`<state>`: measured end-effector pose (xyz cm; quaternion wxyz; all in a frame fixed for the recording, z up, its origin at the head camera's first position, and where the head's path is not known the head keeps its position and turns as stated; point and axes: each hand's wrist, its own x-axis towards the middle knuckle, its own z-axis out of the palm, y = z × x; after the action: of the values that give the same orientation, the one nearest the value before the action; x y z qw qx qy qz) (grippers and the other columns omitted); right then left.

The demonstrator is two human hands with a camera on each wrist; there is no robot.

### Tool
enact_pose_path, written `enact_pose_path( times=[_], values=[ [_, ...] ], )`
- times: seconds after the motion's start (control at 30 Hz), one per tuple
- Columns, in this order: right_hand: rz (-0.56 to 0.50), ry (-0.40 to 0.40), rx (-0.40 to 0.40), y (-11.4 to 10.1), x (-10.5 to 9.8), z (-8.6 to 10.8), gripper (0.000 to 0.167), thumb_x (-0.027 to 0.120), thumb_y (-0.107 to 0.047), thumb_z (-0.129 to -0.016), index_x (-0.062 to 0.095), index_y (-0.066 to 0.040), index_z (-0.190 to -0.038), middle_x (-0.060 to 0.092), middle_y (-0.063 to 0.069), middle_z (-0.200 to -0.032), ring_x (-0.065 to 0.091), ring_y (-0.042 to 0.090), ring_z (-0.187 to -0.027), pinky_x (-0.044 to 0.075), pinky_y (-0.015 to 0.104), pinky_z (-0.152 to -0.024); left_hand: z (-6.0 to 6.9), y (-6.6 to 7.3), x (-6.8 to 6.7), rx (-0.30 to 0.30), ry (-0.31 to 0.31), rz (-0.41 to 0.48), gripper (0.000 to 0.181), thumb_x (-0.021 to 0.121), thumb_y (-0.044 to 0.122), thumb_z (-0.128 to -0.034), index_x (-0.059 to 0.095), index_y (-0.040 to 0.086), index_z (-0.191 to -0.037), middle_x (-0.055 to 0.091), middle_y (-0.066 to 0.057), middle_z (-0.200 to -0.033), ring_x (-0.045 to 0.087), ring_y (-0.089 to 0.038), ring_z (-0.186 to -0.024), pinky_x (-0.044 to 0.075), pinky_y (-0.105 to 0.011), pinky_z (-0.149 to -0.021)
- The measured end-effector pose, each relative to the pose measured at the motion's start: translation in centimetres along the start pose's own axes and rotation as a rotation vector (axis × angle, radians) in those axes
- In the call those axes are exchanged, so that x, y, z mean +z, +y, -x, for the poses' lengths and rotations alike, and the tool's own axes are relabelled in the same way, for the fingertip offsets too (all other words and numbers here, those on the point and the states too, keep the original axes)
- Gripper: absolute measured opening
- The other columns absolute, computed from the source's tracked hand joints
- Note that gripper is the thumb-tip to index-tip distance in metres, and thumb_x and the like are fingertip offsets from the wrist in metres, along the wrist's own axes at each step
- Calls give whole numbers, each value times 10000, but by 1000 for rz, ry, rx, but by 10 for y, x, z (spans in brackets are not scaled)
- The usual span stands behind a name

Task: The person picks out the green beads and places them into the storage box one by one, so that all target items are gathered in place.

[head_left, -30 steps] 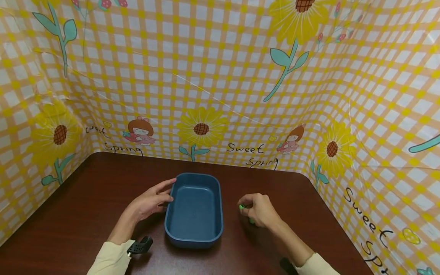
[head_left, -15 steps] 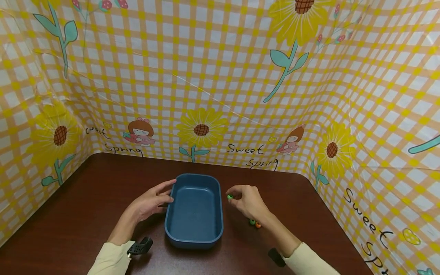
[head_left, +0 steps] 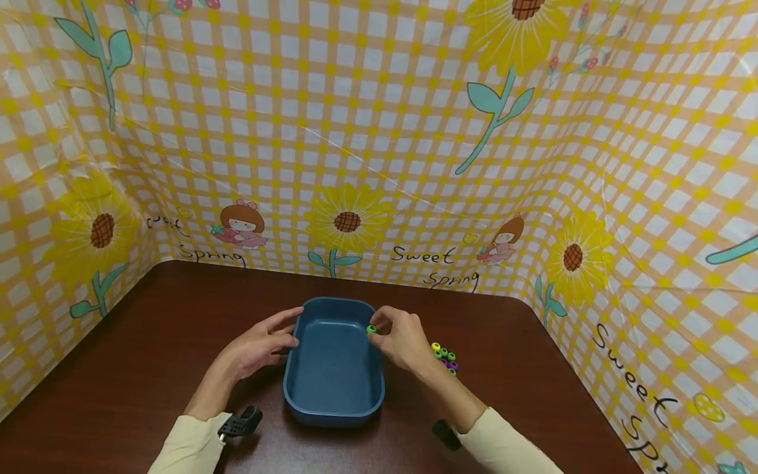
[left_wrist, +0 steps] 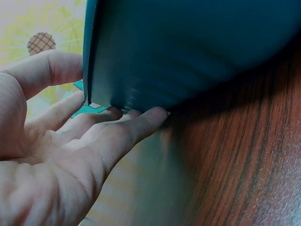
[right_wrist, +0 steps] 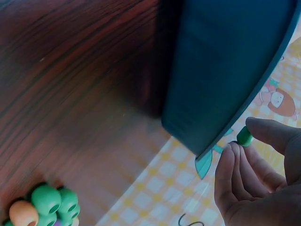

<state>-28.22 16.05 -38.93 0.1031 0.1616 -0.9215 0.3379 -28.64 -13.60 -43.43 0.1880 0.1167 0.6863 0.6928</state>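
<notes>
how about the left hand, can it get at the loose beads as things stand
Probably not: the tray and right hand lie between the left hand and the loose beads.

Soft, even light leaves the checked cloth bright, the table dim with faint sheen toward seven o'clock. Both wrist views look darker, bluish; the left's cloth washes out at eleven, dark shadow edging the basin around three.
</notes>
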Motion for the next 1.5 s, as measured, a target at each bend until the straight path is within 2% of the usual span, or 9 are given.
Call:
enact_pose_path(
  times=[0.27, 0.63, 1.03, 1.2, 1.5],
  values=[
    [-8, 8, -29, -6, 14, -3, 104, 791, -121, -866, 723, -121, -944, 748, 21, -910, 713, 251, -918, 571, 348, -708, -1, 1, 1, 1, -13, 9, 710, 561, 51, -993, 237, 121, -1620, 241, -270, -1645, 398, -477, -1437, 450, -601, -1074],
    [12, 59, -27, -5, 34, -2, 103, 795, -136, -857, 722, -115, -927, 745, 24, -885, 706, 209, -853, 553, 309, -689, 0, -1, 0, 4, -11, 11, 707, 553, 41, -993, 235, 116, -1620, 212, -254, -1660, 360, -488, -1455, 427, -626, -1083],
    [66, 123, -33, 3, 48, -1, 139, 806, -158, -831, 707, -108, -915, 728, 25, -859, 681, 185, -793, 540, 309, -692, 0, 0, 2, 10, 34, 7, 708, 582, 39, -973, 275, 103, -1608, 260, -269, -1639, 414, -472, -1426, 489, -572, -1041],
    [104, 139, -25, 3, 51, 0, 149, 800, -180, -840, 694, -112, -921, 718, 26, -875, 669, 182, -825, 540, 341, -722, -2, -2, 2, 4, 79, 16, 691, 606, 28, -956, 343, 120, -1589, 324, -259, -1616, 484, -471, -1375, 534, -562, -983],
    [156, 145, -62, 2, 53, 5, 155, 773, -185, -869, 668, -97, -942, 670, 24, -870, 616, 165, -802, 520, 352, -733, -1, -3, 1, 62, 73, 10, 679, 590, 9, -955, 341, 74, -1584, 340, -286, -1596, 510, -449, -1358, 557, -487, -972]
  ],
)
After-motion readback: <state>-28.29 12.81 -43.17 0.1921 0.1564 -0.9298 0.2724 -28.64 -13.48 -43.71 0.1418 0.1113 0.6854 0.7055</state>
